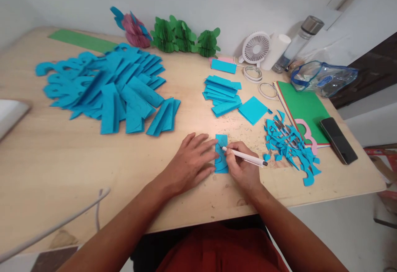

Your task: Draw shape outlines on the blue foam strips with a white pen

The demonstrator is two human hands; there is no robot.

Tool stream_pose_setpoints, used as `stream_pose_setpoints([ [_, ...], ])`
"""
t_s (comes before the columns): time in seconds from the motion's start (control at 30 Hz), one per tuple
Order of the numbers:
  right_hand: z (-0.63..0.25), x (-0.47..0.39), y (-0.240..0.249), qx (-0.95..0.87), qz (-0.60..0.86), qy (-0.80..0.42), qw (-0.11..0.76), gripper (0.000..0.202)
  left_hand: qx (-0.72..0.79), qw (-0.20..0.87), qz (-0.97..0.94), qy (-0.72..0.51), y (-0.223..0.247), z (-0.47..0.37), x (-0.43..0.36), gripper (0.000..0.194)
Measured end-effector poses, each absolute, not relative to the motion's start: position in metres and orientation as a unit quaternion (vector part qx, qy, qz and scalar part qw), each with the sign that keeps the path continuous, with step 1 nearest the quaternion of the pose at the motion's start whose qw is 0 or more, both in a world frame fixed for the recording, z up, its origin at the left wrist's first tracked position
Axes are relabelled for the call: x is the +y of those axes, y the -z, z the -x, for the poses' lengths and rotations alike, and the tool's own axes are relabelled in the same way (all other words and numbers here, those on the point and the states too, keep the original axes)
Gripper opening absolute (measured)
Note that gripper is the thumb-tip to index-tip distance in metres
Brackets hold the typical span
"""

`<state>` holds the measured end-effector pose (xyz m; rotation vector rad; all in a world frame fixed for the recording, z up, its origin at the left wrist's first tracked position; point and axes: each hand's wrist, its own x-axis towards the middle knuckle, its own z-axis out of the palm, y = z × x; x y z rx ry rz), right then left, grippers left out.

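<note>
A small blue paper rectangle [221, 167] with curved lines drawn on it lies near the table's front edge. My left hand [192, 162] rests flat with its fingers spread, the fingertips pressing on the paper's left edge. In my right hand [243, 168] is a white pen [248, 157], its tip on the upper part of the paper. The side of that hand touches the paper's right edge. Just beyond is a stack of blue folded paper strips [221, 92], with a blue paper square [253, 110] beside it.
A big heap of blue folded papers [124, 86] covers the left side. Blue scraps [288, 141] and a phone [338, 140] lie at right. Along the wall stand green paper crafts [182, 36], a small fan [256, 48] and a bottle [297, 44]. A white cable [62, 224] crosses front left.
</note>
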<state>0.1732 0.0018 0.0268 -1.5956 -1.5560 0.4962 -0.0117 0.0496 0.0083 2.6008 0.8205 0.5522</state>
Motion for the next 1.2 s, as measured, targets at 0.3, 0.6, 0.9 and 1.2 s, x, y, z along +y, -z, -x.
stream_pose_setpoints([
  [0.3, -0.1732, 0.0014, -0.0266, -0.612, 0.641, -0.205, 0.417, 0.013, 0.29, 0.173, -0.921, -0.192, -0.0077, 0.0117, 0.0493, 0.026],
  [0.6, -0.1739, 0.0004, -0.0242, -0.61, 0.636, -0.218, 0.419, 0.012, 0.291, 0.173, -0.921, -0.192, -0.0079, 0.0118, 0.0491, 0.027],
  [0.9, -0.1745, 0.0009, -0.0245, -0.611, 0.634, -0.23, 0.415, 0.011, 0.291, 0.172, -0.921, -0.195, -0.007, 0.0115, 0.0489, 0.028],
  [1.2, -0.1741, 0.0024, -0.0255, -0.634, 0.617, -0.229, 0.406, 0.012, 0.289, 0.173, -0.921, -0.196, -0.0072, 0.0115, 0.0491, 0.03],
])
